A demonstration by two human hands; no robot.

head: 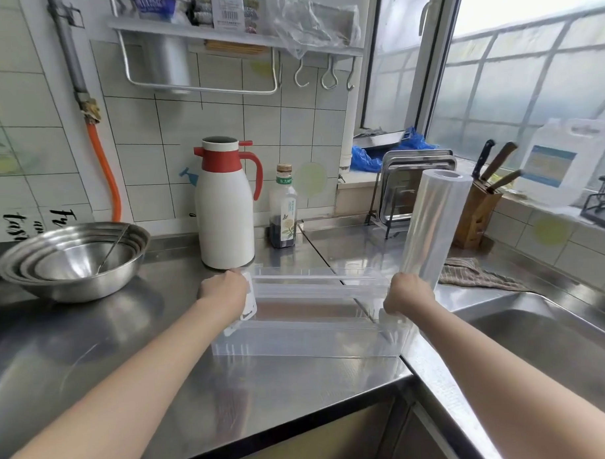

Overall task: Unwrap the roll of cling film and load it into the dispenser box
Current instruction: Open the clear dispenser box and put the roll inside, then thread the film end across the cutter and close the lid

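Observation:
A clear plastic dispenser box lies lengthwise on the steel counter, its lid raised toward the back. My left hand grips the box's left end, by its white end piece. My right hand holds the lower end of a roll of cling film, which stands nearly upright and leans a little to the right above the box's right end. The roll looks bare and shiny, and no loose wrapper shows in this view.
A stack of steel bowls sits at the left. A white and red thermos jug and a sauce bottle stand behind the box. A checked cloth, a knife block and the sink lie to the right.

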